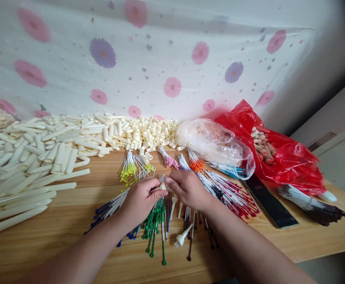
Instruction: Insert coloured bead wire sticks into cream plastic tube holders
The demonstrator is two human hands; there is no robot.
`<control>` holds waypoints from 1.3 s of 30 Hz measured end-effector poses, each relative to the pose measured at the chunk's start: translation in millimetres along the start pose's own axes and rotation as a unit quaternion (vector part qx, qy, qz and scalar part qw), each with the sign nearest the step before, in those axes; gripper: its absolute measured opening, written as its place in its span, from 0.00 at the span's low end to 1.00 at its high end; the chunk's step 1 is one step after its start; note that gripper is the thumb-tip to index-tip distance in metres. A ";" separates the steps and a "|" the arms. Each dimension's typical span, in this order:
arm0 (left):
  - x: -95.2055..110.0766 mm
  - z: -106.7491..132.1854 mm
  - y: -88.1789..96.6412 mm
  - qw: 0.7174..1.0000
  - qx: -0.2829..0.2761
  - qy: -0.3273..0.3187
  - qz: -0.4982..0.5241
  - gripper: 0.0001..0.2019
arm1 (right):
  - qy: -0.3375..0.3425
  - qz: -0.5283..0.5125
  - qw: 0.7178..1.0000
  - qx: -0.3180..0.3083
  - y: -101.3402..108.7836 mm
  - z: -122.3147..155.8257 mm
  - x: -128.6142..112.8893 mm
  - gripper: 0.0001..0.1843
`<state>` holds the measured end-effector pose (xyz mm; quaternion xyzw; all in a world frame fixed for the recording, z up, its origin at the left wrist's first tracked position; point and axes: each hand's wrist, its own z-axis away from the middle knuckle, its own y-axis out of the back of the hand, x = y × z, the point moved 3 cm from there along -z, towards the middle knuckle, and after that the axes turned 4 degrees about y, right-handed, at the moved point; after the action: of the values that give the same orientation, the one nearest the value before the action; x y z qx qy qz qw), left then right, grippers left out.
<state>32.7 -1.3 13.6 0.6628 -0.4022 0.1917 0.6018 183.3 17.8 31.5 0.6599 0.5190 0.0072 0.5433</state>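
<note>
My left hand [141, 199] and my right hand [187, 187] meet over the middle of a wooden table [71, 221]. Both pinch a small cream plastic piece [162, 185] between their fingertips, with thin sticks poking out of it. Under the hands lie bundles of thin sticks with coloured tips: green [154, 221], dark blue [107, 209], red [237, 197]. A loose cream nozzle-like piece [181, 237] rests near the front, and another [173, 205] lies just below my fingers.
Cream plastic tubes [27, 157] are heaped at the left, small cream coils [151, 132] at the back. Yellow [127, 167], pink [168, 157] and orange [196, 161] stick bundles lie behind the hands. A clear bag [213, 144], a red bag [290, 157], a black phone [268, 203] and a black-tipped bundle [314, 207] are at the right.
</note>
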 end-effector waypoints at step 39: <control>-4.4 0.2 1.3 0.999 0.019 -0.028 -0.009 0.18 | -0.014 -0.034 0.999 0.010 -9.3 -0.4 -6.5 0.11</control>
<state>29.0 -0.1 11.2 0.6828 -0.4093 0.1745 0.5795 173.8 12.4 28.6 0.6472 0.5334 -0.0254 0.5441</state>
